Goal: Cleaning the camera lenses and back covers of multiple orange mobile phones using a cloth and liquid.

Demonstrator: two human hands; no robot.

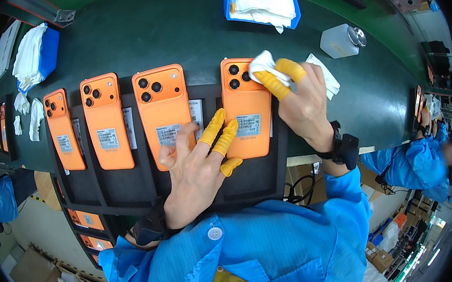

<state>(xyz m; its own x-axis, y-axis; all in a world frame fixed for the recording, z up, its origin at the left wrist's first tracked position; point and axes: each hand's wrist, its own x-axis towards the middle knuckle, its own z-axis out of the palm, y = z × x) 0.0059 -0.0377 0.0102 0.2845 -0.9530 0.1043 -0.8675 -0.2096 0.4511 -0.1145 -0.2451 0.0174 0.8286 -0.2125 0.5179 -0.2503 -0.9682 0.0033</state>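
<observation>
Four orange phones lie back-up in a row on a black tray [149,189]. At the right end, the phone [251,136] shows camera lenses at its top and a label lower down. My right hand [305,101], in yellow finger cots, pinches a folded white cloth [262,65] against this phone's upper right, by the lenses. My left hand [194,174] is spread, its yellow-capped fingertips at the same phone's left edge. Its bare fingers lie over the lower part of the neighbouring phone [163,106]. Further left are two more phones, one [105,114] and another [63,124].
Blue bins of white cloths stand at the back, one bin [295,4] centre right and one bin [50,54] left. A translucent bottle [338,42] with a metal top and a loose cloth [324,74] lie right. More phones [88,219] sit lower left. A co-worker [418,163] works at right.
</observation>
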